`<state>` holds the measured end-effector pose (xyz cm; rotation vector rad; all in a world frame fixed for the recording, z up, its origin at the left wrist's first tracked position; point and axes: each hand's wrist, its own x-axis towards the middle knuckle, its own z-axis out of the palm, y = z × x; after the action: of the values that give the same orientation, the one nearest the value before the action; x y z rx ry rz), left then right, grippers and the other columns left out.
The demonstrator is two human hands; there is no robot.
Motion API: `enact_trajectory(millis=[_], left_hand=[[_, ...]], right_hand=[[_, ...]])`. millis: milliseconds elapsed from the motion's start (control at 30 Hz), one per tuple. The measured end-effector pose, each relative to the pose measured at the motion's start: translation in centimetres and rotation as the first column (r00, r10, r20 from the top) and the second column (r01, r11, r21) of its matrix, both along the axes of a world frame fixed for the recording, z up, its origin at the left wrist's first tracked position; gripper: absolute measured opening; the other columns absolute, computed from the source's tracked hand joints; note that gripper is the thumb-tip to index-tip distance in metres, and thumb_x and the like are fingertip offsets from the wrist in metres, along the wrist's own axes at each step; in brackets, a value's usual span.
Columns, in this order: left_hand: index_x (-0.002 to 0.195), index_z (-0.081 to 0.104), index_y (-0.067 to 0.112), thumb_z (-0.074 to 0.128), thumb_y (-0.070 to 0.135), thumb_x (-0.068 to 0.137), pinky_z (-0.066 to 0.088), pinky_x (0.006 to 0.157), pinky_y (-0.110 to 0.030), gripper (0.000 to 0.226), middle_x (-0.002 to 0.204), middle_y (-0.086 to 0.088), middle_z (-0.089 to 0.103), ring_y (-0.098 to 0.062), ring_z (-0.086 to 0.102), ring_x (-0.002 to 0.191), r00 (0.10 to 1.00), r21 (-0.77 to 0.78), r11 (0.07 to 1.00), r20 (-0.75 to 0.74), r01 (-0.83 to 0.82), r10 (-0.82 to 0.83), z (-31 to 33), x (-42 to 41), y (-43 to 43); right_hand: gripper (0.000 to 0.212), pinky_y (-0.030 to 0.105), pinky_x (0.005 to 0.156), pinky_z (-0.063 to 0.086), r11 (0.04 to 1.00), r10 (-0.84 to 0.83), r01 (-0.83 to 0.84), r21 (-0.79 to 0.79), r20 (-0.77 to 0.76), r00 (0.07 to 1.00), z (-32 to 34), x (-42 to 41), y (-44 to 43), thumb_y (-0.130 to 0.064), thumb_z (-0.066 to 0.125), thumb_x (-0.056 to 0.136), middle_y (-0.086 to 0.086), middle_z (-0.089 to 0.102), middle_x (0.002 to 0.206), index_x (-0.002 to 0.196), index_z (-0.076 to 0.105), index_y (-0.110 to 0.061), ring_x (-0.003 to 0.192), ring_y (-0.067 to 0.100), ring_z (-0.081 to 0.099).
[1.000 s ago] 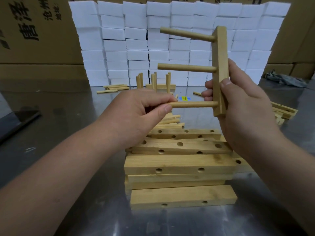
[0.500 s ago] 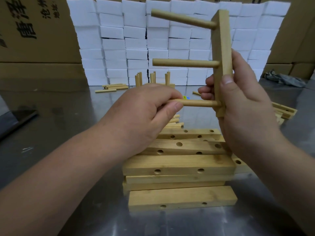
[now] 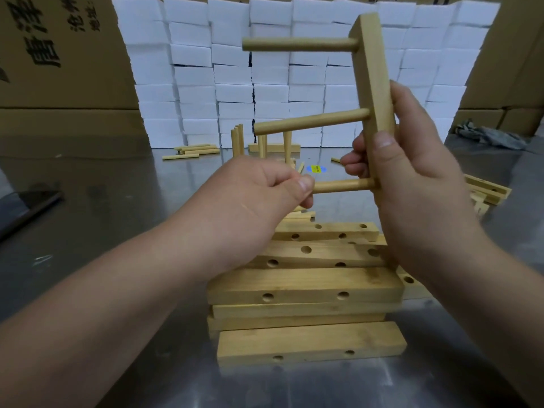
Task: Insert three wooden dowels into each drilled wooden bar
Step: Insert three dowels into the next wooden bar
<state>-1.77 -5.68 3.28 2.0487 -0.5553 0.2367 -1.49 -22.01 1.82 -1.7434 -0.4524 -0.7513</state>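
Wooden, stiff and light, we judge: our right hand (image 3: 412,178) grips the bar (image 3: 372,83) upright at mid-length, while our left hand (image 3: 259,195) pinches the lowest dowel (image 3: 344,185) by its free end.

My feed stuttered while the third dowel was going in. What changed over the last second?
The right hand lifted the bar and tipped its top leftward. The left hand moved toward the bar with the lowest dowel; less of it shows, so it seems pushed deeper. Unchanged: both grips, the upper dowels seated, the stack of drilled bars.
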Motion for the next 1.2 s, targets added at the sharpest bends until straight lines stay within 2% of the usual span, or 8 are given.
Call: enact_trajectory(millis=[133, 267, 400, 500, 700, 867, 1000, 1200], left_hand=[[0.072, 0.067, 0.023, 0.048, 0.045, 0.082, 0.036, 0.048, -0.022, 0.03, 0.035, 0.019, 0.043, 0.006, 0.043, 0.037, 1.0, 0.006, 1.0, -0.002, -0.017, 0.017, 0.3, -0.1, -0.2], [0.075, 0.063, 0.011, 0.037, 0.074, 0.074, 0.044, 0.051, -0.026, 0.069, 0.053, -0.005, 0.051, -0.016, 0.045, 0.047, 0.952, 0.058, 0.986, 0.275, -0.157, 0.136, 0.1, 0.2, 0.9], [0.065, 0.06, 0.021, 0.039, 0.051, 0.083, 0.04, 0.044, -0.022, 0.041, 0.054, -0.014, 0.046, -0.019, 0.042, 0.046, 0.832, -0.38, 0.88, 0.356, -0.286, 0.424, 0.3, 1.8, 2.7], [0.07, 0.06, 0.037, 0.047, 0.036, 0.085, 0.041, 0.051, -0.014, 0.02, 0.059, 0.012, 0.055, -0.005, 0.05, 0.058, 0.871, -0.496, 0.821, 0.225, -0.283, 0.437, 0.6, 3.2, 3.4], [0.104, 0.053, 0.05, 0.051, 0.033, 0.092, 0.048, 0.072, -0.023, 0.021, 0.096, 0.02, 0.062, 0.003, 0.061, 0.079, 0.942, -0.331, 0.918, 0.173, -0.218, 0.286, 0.5, 4.1, 4.0], [0.086, 0.061, 0.047, 0.055, 0.027, 0.09, 0.042, 0.052, -0.008, 0.021, 0.072, 0.023, 0.065, 0.004, 0.053, 0.058, 0.934, -0.115, 0.973, 0.279, -0.201, 0.225, 0.3, 3.7, 4.1], [0.088, 0.067, 0.035, 0.054, 0.034, 0.09, 0.04, 0.053, -0.028, 0.013, 0.069, 0.009, 0.059, -0.01, 0.05, 0.064, 0.865, 0.082, 0.955, 0.453, -0.284, 0.218, 0.0, 3.5, 4.1], [0.083, 0.066, 0.017, 0.047, 0.032, 0.091, 0.029, 0.046, -0.018, 0.026, 0.054, -0.001, 0.047, -0.01, 0.042, 0.055, 0.841, 0.081, 0.953, 0.496, -0.291, 0.215, 0.1, 3.3, 3.8]], right_hand=[[0.048, 0.019, 0.078, 0.049, 0.996, 0.038, -0.037, 0.076, -0.015, 0.999, 0.2, 0.2, 0.0, -0.025, 0.034, 0.091, -0.01, 0.055, 0.087, 0.139, 0.035, -0.032, 0.08, 0.001, 0.06], [0.045, 0.021, 0.076, 0.05, 0.983, 0.061, -0.05, 0.175, -0.062, 0.996, 0.4, 0.3, 0.0, -0.022, 0.037, 0.088, -0.006, 0.057, 0.086, 0.131, 0.042, -0.035, 0.075, 0.007, 0.062], [0.047, 0.037, 0.076, 0.051, 0.968, 0.071, -0.022, 0.251, -0.189, 0.979, 1.2, 0.1, -0.8, -0.02, 0.043, 0.087, -0.007, 0.064, 0.07, 0.132, 0.049, -0.03, 0.065, 0.012, 0.064], [0.042, 0.036, 0.063, 0.049, 0.957, 0.196, -0.129, 0.26, -0.25, 0.948, 1.8, -0.6, -0.7, -0.021, 0.047, 0.069, 0.003, 0.063, 0.058, 0.106, 0.064, -0.031, 0.053, 0.017, 0.061], [0.048, 0.021, 0.039, 0.042, 0.94, 0.335, -0.279, 0.196, -0.381, 0.862, 1.9, -1.1, -0.3, -0.002, 0.036, 0.085, 0.001, 0.06, 0.065, 0.12, 0.061, -0.023, 0.045, 0.018, 0.056], [0.05, 0.019, 0.039, 0.042, 0.948, 0.312, -0.305, 0.09, -0.448, 0.838, 2.1, -1.4, -0.1, -0.005, 0.039, 0.084, 0.0, 0.06, 0.067, 0.119, 0.06, -0.033, 0.045, 0.018, 0.057], [0.032, 0.018, 0.039, 0.04, 0.969, 0.217, -0.248, -0.01, -0.452, 0.865, 1.7, -1.6, 0.4, -0.024, 0.044, 0.094, -0.009, 0.057, 0.066, 0.111, 0.06, -0.045, 0.043, 0.013, 0.055], [0.031, 0.017, 0.039, 0.04, 0.964, 0.206, -0.26, -0.058, -0.455, 0.867, 1.8, -1.8, 0.6, -0.024, 0.044, 0.093, -0.01, 0.055, 0.065, 0.11, 0.061, -0.043, 0.039, 0.011, 0.052]])
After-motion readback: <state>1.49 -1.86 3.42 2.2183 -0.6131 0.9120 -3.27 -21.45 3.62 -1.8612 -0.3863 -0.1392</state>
